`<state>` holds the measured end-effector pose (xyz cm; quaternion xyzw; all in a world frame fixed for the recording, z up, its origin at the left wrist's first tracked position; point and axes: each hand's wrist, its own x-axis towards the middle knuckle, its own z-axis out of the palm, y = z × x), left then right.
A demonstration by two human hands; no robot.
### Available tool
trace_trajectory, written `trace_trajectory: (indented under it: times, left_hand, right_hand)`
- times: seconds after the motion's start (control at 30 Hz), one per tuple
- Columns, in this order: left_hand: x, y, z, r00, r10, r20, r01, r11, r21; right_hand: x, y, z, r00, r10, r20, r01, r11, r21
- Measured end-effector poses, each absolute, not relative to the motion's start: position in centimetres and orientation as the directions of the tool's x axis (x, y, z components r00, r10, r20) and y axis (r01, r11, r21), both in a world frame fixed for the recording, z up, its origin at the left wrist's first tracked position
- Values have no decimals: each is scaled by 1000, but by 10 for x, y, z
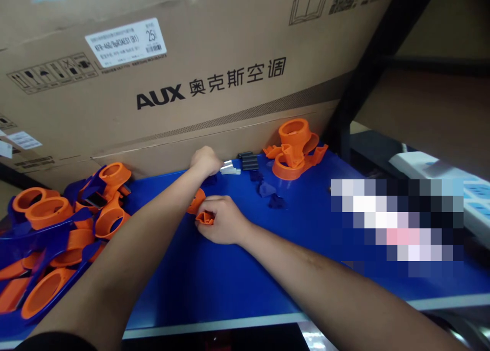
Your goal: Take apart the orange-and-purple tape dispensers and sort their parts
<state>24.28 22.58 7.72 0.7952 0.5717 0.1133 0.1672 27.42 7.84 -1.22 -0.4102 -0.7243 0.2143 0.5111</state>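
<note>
My right hand is closed around an orange plastic part above the blue tabletop. A rounded orange portion shows past its fingers, and the palm side is hidden. Farther back, my left hand is curled near the foot of the cardboard box. Its fingers are mostly hidden, and I cannot make out what they hold. Beside it lie several thin silver-white strips, and a dark blue piece shows just below it. To the right of the strips sit black ribbed pieces and small dark blue plastic pieces.
A large cardboard box walls off the back of the blue table. Orange ring-shaped parts are stacked at back right. Blue and orange plastic assemblies pile up at left. A black post rises at right, near a blurred-out patch.
</note>
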Motion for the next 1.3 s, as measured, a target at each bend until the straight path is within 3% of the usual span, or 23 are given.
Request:
trace_trajectory:
  times: [0.17,0.27,0.33,0.4,0.53,0.83,1.07,1.2,1.3]
  left_hand:
    - [192,197,87,357,922,149,827,-386,408]
    - [132,173,71,368,857,361,703,-511,495]
    - [94,158,52,415,805,425,611,-592,525]
    - [66,146,31,509,773,379,453,-615,646]
    - [47,134,7,606,746,276,186,-470,863]
    - [37,141,9,666,721,194,140,-377,916]
    - [17,153,18,435,870,233,253,-367,895]
    - [16,154,26,198,920,339,307,-387,870]
    - [26,151,25,140,926,350,302,-376,876]
  right_hand:
    - [275,78,-10,-88,824,560,348,552,-758]
    - [276,77,-8,-43,833,552,334,533,-778]
    - [276,76,-6,-20,842,539,312,518,-797]
    - [276,74,-5,2,870,493,255,476,-842]
    - [275,70,1,-7,933,360,62,359,-931]
    - [279,68,8,-80,962,262,-78,256,-964]
    - [276,77,-8,-76,963,260,-275,230,-934]
    - [272,82,-16,-120,984,130,-128,115,-985]
    - [270,78,-12,-260,957,132,107,165,-981]
